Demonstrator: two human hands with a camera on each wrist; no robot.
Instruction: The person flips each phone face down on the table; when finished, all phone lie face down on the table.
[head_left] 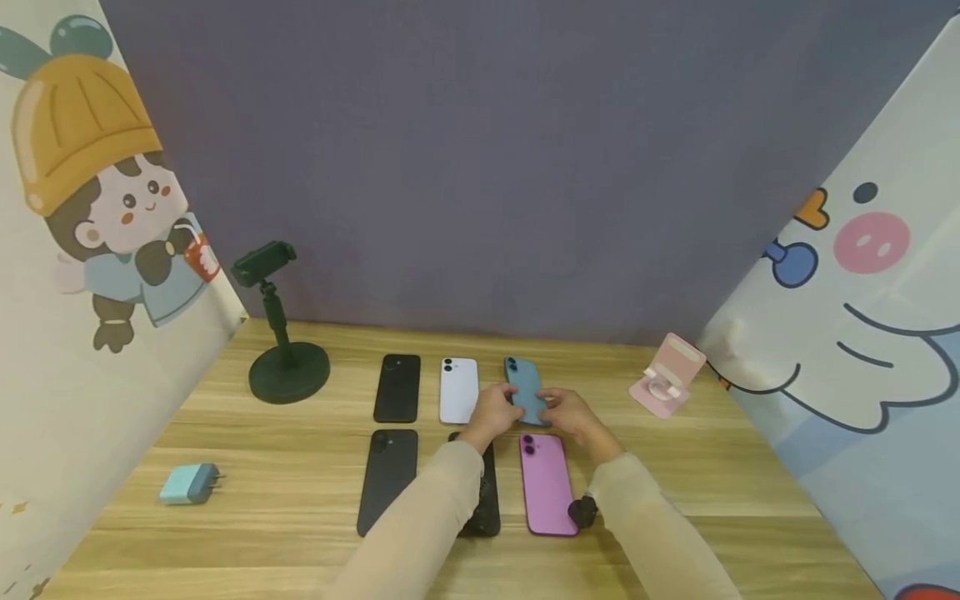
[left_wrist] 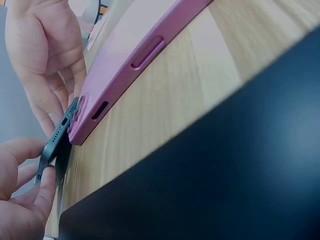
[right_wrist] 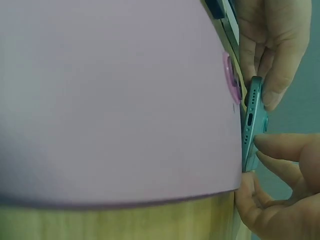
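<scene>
A blue phone (head_left: 527, 390) lies back side up, its camera end pointing to the far edge, between my two hands. My left hand (head_left: 493, 410) pinches its left side near the bottom corner. On the opposite side my right hand (head_left: 568, 411) grips the right edge with thumb and fingers. The phone's bottom edge (left_wrist: 61, 129) with its charging port faces the left wrist view, and the same edge (right_wrist: 251, 120) shows in the right wrist view. Just nearer than the hands is a pink phone (head_left: 547, 483). A black phone (head_left: 487, 500) is partly hidden under my left forearm.
A white phone (head_left: 458, 390) and a black phone (head_left: 397, 388) continue the far row; a dark grey phone (head_left: 387, 479) lies in the near row. Around them are a dark green phone stand (head_left: 288, 372), a blue charger plug (head_left: 189, 484) and a pink folding stand (head_left: 667, 375).
</scene>
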